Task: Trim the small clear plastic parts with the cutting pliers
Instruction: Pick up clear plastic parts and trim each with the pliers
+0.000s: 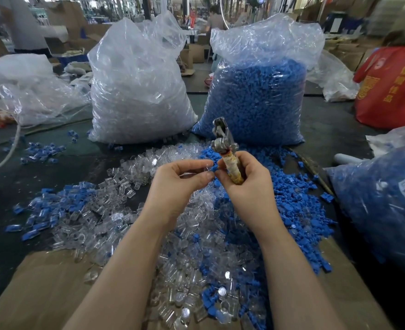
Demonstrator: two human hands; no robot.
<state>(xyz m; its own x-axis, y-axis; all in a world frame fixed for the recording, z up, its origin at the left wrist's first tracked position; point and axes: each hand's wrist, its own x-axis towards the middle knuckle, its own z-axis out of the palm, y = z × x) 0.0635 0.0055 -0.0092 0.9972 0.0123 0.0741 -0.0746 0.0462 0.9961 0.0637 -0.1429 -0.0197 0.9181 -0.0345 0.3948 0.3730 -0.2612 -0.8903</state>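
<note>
The left hand (180, 179) is pinching a small clear part (205, 168) between thumb and forefinger, the other fingers curling loosely beneath. The part is hard to make out; only a faint glint is showing at the fingertips. Touching it from the other side, the right hand's (244, 184) thumb and forefinger are meeting the left fingertips, seemingly helping to turn or seat the part, while the remaining fingers are clenching the taped handle of the pliers (225, 148). The pliers are standing upright above the right hand, head pointing away from the person, well clear of the part. Whether the cutting edges are parted or closed cannot be told from this angle.

Judging by this, the step in hand is orienting a fresh part before the cut, not the cut itself. The next move is calling for the right hand to shift back onto both handles, tip the head down toward the left fingertips, and set the blades against the waste nub while the left hand is holding the part steady.

Below the hands, a loose pile of clear parts (173, 246) is spreading over the table (335, 139) and a cardboard sheet (42, 294), with blue parts (292, 198) mingling on the right. Behind are standing a bag of clear parts (134, 91) and a bag of blue parts (256, 98), side by side.
</note>
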